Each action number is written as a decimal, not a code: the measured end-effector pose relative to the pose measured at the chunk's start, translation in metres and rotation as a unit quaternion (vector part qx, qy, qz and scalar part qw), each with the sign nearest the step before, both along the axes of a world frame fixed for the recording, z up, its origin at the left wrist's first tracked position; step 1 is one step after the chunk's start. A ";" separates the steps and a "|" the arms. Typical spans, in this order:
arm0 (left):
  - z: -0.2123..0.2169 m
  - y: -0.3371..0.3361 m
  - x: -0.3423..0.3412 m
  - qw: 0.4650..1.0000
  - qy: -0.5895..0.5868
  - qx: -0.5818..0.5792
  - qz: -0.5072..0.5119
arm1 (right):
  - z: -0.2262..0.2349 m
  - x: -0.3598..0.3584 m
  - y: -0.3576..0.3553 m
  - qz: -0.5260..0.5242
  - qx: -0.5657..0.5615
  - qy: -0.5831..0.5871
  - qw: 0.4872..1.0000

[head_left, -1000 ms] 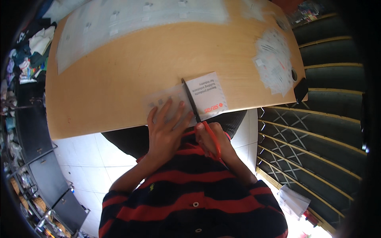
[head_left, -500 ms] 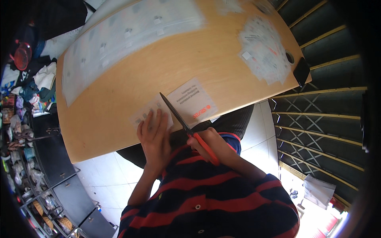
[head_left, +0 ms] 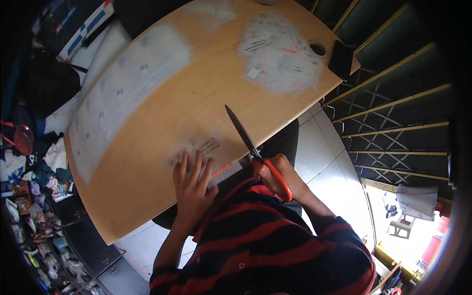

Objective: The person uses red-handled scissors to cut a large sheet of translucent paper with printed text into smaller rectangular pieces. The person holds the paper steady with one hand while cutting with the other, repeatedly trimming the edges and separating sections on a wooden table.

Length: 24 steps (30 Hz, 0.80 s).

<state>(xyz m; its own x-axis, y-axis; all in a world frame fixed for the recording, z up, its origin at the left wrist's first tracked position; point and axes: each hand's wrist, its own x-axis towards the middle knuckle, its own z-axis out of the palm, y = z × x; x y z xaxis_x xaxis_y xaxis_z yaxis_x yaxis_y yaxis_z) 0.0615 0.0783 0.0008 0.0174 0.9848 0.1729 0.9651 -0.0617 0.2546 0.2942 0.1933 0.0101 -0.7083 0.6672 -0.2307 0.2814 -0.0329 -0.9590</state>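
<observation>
My left hand (head_left: pixel 191 189) lies with fingers spread on thin, translucent printed plastic pieces (head_left: pixel 216 146) at the near edge of the wooden table. Two pieces seem to overlap there, partly hidden by the fingers. In my right hand (head_left: pixel 281 172) is a pair of scissors (head_left: pixel 241 129) with orange-red handles and dark blades. The blades look closed and point away from me, over the table to the right of the plastic pieces.
A row of translucent sheets (head_left: pixel 140 81) runs along the table's far left. A loose pile of printed plastic pieces (head_left: pixel 280 59) lies far right, near a dark phone-like slab (head_left: pixel 340 60) and a round dark ring (head_left: pixel 317 47). Cluttered shelves (head_left: pixel 46 236) stand left; a folding metal gate (head_left: pixel 393 132) is right.
The view has turned, shifting the table. The two plastic pieces, earlier side by side, now look overlapped under my left hand. The scissors' tip has moved clear of them.
</observation>
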 end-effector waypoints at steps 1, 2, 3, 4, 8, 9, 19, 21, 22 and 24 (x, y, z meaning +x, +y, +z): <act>-0.001 -0.001 -0.005 1.000 -0.014 0.005 -0.016 | -0.003 0.004 0.002 -0.007 0.004 0.006 1.000; -0.004 -0.002 -0.014 0.999 -0.025 0.010 -0.031 | -0.008 0.007 0.003 -0.012 0.008 0.014 1.000; -0.004 -0.001 -0.022 0.998 -0.039 0.015 -0.045 | -0.010 0.011 0.005 -0.016 0.012 0.021 1.000; -0.002 0.003 -0.028 0.996 -0.086 0.023 -0.011 | -0.011 0.013 0.006 -0.027 0.013 0.021 0.999; 0.022 0.058 -0.035 0.970 -0.182 0.139 0.084 | -0.013 0.025 0.009 -0.069 0.050 0.053 0.995; 0.033 0.084 -0.034 0.961 -0.184 0.184 0.095 | -0.014 0.030 0.010 -0.083 0.064 0.068 0.992; -0.008 0.292 0.040 0.951 -0.109 0.186 -0.222 | -0.018 0.063 -0.003 -0.158 0.054 -0.072 0.983; -0.031 0.295 0.064 0.946 -0.014 0.268 -0.184 | -0.016 0.070 -0.006 -0.136 0.075 -0.075 0.985; -0.026 0.297 0.062 0.953 -0.065 0.223 -0.194 | -0.014 0.072 -0.008 -0.156 0.041 -0.044 0.986; -0.013 0.300 0.051 0.948 -0.182 0.136 -0.223 | -0.014 0.074 -0.014 -0.198 -0.013 -0.012 0.980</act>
<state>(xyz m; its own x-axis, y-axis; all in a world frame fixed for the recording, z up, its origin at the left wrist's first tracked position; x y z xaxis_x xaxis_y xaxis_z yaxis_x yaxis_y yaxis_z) 0.1124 0.3784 -0.0118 0.3123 0.8110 0.4947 0.6781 -0.5550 0.4818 0.3678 0.1794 -0.0036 -0.3897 0.8822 -0.2644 0.2644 -0.1679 -0.9497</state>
